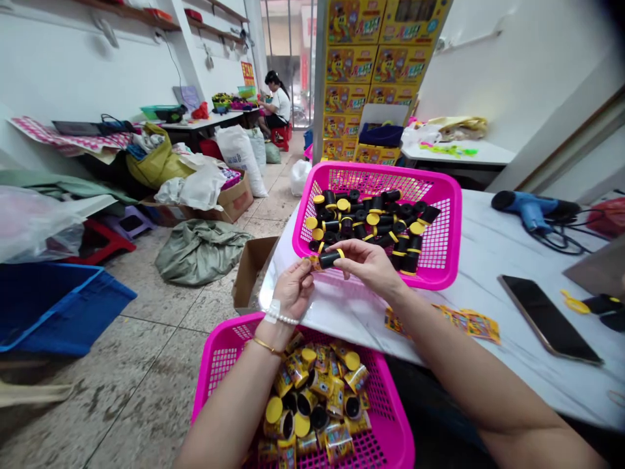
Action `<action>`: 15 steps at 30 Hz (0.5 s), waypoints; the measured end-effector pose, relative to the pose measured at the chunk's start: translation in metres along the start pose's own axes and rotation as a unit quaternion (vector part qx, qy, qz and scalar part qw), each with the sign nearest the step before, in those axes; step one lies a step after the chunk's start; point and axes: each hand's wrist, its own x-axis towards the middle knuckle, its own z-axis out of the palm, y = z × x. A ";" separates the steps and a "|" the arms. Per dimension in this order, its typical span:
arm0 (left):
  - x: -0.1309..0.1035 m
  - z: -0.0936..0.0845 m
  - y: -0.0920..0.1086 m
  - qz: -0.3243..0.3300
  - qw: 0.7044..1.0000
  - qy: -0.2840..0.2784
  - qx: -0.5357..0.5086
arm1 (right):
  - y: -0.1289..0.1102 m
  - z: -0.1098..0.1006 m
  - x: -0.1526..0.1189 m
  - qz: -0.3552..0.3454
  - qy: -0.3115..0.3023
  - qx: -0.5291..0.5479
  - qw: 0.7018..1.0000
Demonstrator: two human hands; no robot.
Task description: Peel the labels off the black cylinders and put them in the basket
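My right hand [364, 260] grips a small black canister [328, 259] with a yellow rim, held sideways above the table edge. Between the fingertips of my left hand [294, 286] is a small printed yellow-orange label [314, 262], which meets the canister's left end. Just behind both hands, a pink basket [450, 215] holds many plain black canisters with yellow caps. Below my left forearm, a second pink basket [211, 365] holds canisters wrapped in yellow printed labels. More flat printed labels [469, 322] lie on the table, partly behind my right forearm.
On the white table [481, 254] lie a phone [549, 318] and a blue heat gun [534, 210] with its cable. A cardboard box [254, 270] stands by the table's left edge. A blue crate [63, 312] and sacks are on the floor. Another person [278, 104] sits far back.
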 end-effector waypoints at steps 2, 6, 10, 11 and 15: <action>-0.001 0.002 -0.001 -0.009 1.000 0.001 -0.002 | 0.000 0.000 -0.001 0.003 -0.007 -0.003 1.000; -0.006 0.006 -0.002 -0.035 0.999 0.000 -0.023 | 0.000 -0.001 -0.003 0.010 -0.017 -0.019 1.000; -0.009 0.009 0.001 -0.042 0.998 0.014 -0.052 | 0.001 0.000 -0.005 0.005 0.003 -0.054 0.999; -0.010 0.010 0.002 -0.043 0.997 0.018 -0.056 | 0.001 0.001 -0.005 0.002 0.008 -0.061 0.998; -0.012 0.013 0.006 -0.048 0.997 0.022 -0.062 | -0.003 0.003 -0.007 -0.002 -0.008 -0.057 0.998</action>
